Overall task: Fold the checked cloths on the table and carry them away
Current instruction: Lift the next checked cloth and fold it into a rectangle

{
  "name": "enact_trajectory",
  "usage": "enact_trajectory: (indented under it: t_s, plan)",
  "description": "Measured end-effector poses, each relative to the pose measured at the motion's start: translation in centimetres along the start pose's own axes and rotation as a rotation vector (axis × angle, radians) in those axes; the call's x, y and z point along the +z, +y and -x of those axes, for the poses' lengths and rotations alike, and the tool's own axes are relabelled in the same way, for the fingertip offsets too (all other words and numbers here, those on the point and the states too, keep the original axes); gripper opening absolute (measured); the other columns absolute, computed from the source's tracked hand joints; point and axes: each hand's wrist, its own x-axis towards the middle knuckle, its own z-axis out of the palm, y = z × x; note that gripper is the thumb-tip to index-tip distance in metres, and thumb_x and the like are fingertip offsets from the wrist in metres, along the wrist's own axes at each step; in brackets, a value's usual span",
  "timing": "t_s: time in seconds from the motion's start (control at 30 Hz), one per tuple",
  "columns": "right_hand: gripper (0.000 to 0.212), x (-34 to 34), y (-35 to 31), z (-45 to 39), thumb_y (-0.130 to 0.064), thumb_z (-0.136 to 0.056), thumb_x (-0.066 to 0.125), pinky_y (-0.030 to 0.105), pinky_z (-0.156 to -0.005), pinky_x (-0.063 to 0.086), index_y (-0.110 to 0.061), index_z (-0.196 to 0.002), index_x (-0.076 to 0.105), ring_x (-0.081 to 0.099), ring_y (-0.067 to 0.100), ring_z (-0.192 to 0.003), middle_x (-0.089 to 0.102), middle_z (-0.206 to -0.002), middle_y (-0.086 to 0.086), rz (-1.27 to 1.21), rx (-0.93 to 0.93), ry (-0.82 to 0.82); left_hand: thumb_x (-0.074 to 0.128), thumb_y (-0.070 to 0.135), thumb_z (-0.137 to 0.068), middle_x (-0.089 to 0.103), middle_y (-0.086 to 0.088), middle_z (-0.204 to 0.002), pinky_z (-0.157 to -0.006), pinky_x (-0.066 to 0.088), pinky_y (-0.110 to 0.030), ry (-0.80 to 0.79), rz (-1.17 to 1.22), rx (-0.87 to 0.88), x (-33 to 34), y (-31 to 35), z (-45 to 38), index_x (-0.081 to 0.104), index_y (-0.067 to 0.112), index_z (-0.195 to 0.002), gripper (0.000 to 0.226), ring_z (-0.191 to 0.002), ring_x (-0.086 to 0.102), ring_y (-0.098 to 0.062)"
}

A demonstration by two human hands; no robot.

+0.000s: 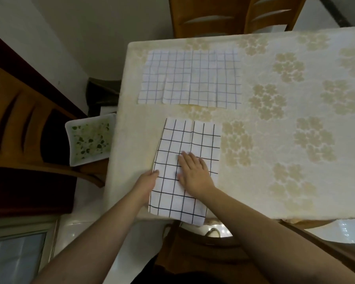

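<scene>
A white cloth with a black check (197, 138) lies on the near left part of the table, its near end hanging slightly over the front edge. My right hand (195, 174) presses flat on its middle, fingers straight. At the cloth's left edge my left hand (147, 184) holds it, thumb on top and fingers hidden beneath. Farther back lies a second, paler checked cloth (190, 77), spread flat and wider.
The table (285, 124) wears a cream covering with a floral pattern. Wooden chairs stand at the far side (209, 17) and to the left (19, 124). A white tray (90, 138) with green bits sits on the left chair.
</scene>
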Motion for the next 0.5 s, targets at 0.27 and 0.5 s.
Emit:
enact_trajectory:
  t_s: [0.27, 0.5]
  plan:
    - [0.064, 3.7, -3.6, -2.3, -0.045, -0.102, 0.016, 0.042, -0.117, -0.014, -0.015, -0.156, 0.0, -0.009, 0.022, -0.15, -0.008, -0.163, 0.003, 0.118, -0.028, -0.034, 0.05, 0.03, -0.101, 0.054, -0.012, -0.141, -0.098, 0.035, -0.027, 0.077, -0.13, 0.079, -1.9, -0.3, -1.6, 0.05, 0.005, -0.139, 0.045, -0.13, 0.049, -0.026]
    - [0.057, 5.5, -6.4, -1.6, -0.033, -0.104, 0.025, 0.044, -0.121, 0.007, -0.011, -0.155, 0.013, 0.012, 0.022, -0.15, 0.015, -0.162, 0.008, 0.091, -0.136, 0.0, 0.043, 0.025, -0.104, 0.057, -0.01, -0.131, -0.088, 0.035, -0.027, 0.135, -0.08, 0.078, -4.2, -1.2, -1.2, 0.051, 0.005, -0.137, 0.039, -0.106, 0.051, -0.017]
